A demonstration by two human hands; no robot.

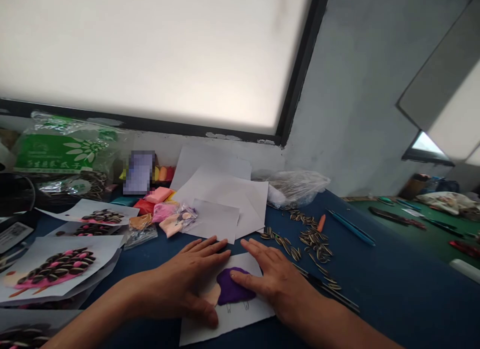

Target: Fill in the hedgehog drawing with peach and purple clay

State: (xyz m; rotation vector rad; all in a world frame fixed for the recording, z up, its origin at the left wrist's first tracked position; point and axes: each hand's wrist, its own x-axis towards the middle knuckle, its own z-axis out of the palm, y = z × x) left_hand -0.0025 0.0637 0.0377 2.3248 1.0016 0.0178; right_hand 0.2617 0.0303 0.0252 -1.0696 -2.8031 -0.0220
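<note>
A white sheet of paper point(210, 333) lies on the blue table before me. On it is a flattened purple clay shape point(236, 289) with a smaller peach clay piece point(212, 295) at its left end and short pencilled legs below. My left hand point(187, 276) rests at the sheet's left side, fingers spread, partly covering the peach piece. My right hand point(272, 274) is spread at the other side, its thumb touching the purple clay. Neither hand grasps anything.
Sunflower seeds point(315, 241) lie scattered to the right, near an orange clay stick point(321, 223), blue tweezers point(350, 227) and thin dark tools point(330, 289). Clay packets point(172, 216) and blank paper point(221, 189) sit behind. Finished seed-covered pictures point(60, 269) are stacked at left.
</note>
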